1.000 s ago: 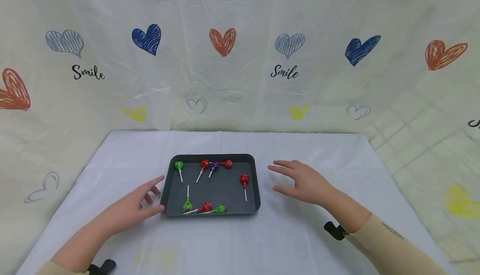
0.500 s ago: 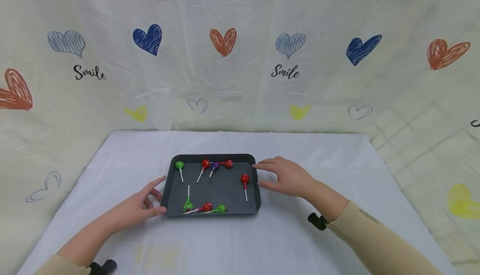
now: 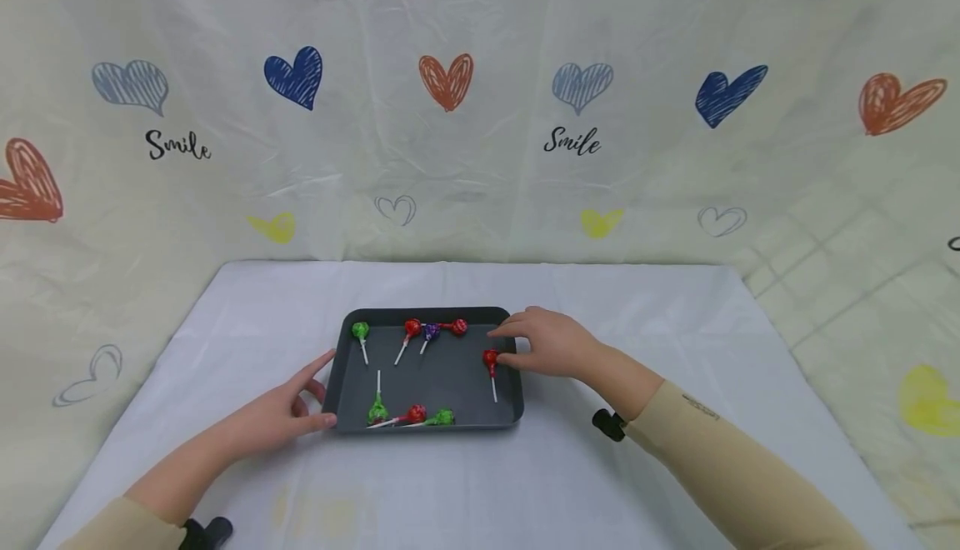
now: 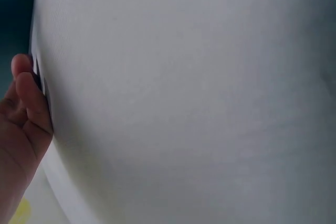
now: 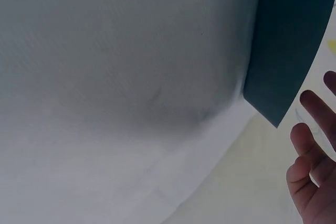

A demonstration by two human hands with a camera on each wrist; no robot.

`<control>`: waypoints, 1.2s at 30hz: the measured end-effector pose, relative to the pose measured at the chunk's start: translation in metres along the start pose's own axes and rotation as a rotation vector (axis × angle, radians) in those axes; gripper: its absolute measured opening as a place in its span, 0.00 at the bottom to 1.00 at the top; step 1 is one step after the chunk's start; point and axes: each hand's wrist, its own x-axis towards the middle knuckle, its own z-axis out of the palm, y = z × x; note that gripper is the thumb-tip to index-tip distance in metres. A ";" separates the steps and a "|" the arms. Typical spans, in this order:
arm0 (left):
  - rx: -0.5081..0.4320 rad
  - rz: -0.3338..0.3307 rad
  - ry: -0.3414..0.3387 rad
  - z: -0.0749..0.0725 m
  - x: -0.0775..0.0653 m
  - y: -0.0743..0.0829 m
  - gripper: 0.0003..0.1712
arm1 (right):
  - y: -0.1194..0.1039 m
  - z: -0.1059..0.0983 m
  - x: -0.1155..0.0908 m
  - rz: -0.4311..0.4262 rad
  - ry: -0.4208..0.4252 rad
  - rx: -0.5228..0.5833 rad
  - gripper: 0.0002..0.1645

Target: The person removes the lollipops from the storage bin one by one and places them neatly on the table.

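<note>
Eight lollipops lie in a dark tray [image 3: 341,367] on the white bench [image 3: 600,483]. Left hand [image 3: 288,407] rests at the tray's near-left corner, fingers loosely spread, thumb touching the rim; inside are a green one [image 3: 360,331] at far left, two red [image 3: 410,327] and a purple [image 3: 430,331] along the back, and two green [image 3: 376,410] with a red between at the front. Right hand [image 3: 543,342] reaches over the right rim, fingers curled at a red lollipop [image 3: 491,358] by the right wall, though whether they pinch it I cannot tell.

A dark grey tray [image 3: 514,383] holds red [image 3: 490,357], green [image 3: 360,330] and purple [image 3: 430,331] lollipops on a white tablecloth [image 3: 615,467]. The far cream curtain [image 3: 480,33] shows blue, orange and yellow hearts. Sleeves [image 3: 720,467] are beige.
</note>
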 end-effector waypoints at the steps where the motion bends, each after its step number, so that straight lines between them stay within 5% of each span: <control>1: 0.001 -0.001 -0.002 0.000 0.000 0.000 0.60 | 0.000 0.000 0.002 -0.001 -0.006 -0.007 0.23; 25: -0.019 -0.002 -0.035 -0.003 -0.001 0.003 0.62 | 0.003 0.014 0.037 -0.103 -0.132 -0.297 0.19; 36: -0.019 0.027 -0.050 -0.006 -0.002 0.004 0.62 | -0.002 0.012 0.039 -0.090 -0.157 -0.309 0.19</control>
